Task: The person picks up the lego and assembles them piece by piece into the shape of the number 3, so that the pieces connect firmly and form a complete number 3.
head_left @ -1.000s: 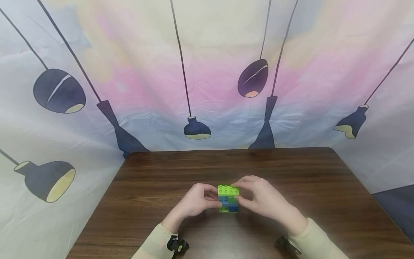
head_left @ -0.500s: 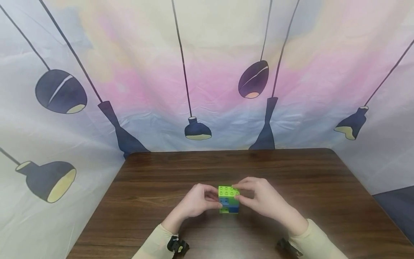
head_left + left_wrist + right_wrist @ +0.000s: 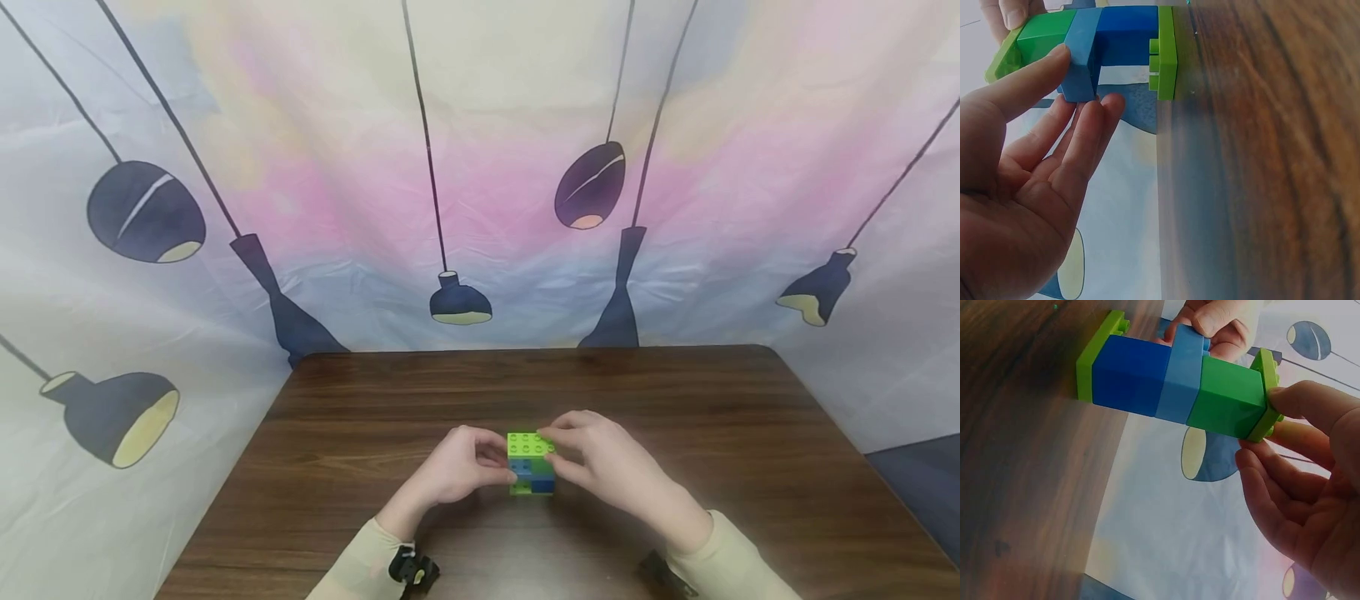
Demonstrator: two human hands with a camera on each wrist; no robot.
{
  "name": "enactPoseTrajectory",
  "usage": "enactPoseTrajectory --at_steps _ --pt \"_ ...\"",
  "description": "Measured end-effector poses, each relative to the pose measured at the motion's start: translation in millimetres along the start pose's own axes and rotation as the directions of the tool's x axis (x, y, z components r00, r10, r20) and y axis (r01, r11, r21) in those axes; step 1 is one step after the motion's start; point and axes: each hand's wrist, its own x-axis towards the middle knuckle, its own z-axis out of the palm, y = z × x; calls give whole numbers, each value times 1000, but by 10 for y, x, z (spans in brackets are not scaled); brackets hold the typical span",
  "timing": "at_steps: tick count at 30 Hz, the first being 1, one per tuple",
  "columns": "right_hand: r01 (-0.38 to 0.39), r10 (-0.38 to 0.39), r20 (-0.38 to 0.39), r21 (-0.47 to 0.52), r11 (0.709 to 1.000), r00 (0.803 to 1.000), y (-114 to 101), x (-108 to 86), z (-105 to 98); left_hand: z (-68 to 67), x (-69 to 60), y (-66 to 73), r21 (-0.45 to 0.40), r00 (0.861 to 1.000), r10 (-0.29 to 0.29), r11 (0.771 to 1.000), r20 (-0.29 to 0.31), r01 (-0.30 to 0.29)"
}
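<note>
A small stack of toy building bricks stands upright on the table. From the bottom it has a lime plate [image 3: 1167, 53], a dark blue brick [image 3: 1130, 372], a light blue plate [image 3: 1180, 375], a green brick [image 3: 1227, 394] and a lime top plate [image 3: 525, 443] with studs showing. My left hand [image 3: 453, 468] pinches the left end of the light blue plate between thumb and fingers. On the other side, my right hand [image 3: 611, 458] pinches the right end of the lime top plate. Both light blue and lime plates jut out leftward past the bricks.
The dark wood table [image 3: 360, 400] extends around the stack. A cloth backdrop [image 3: 510, 192] printed with hanging lamps stands behind its far edge. A black wrist device [image 3: 412, 570] is worn at the left sleeve, another dark one [image 3: 663, 573] at the right.
The head view has shifted slightly. Both hands keep their hold on the stack, with no other clear movement.
</note>
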Motion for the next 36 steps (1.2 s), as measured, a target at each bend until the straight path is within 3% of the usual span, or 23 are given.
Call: enactPoseTrajectory --at_steps 9,21,28,36 --pt "25 -25 15 -19 1000 1000 0 3 -33 14 -1 -2 1 1000 2 1000 -2 -2" --pt "-126 120 52 133 983 991 -1 17 -30 7 -9 12 5 1000 -10 1000 -4 10" --pt "-148 141 54 149 978 989 30 24 -5 2 -12 11 -3 1000 -11 1000 -3 11" --pt "-210 190 104 240 948 976 97 21 -2 3 -15 8 -1 1000 -6 1000 1 6"
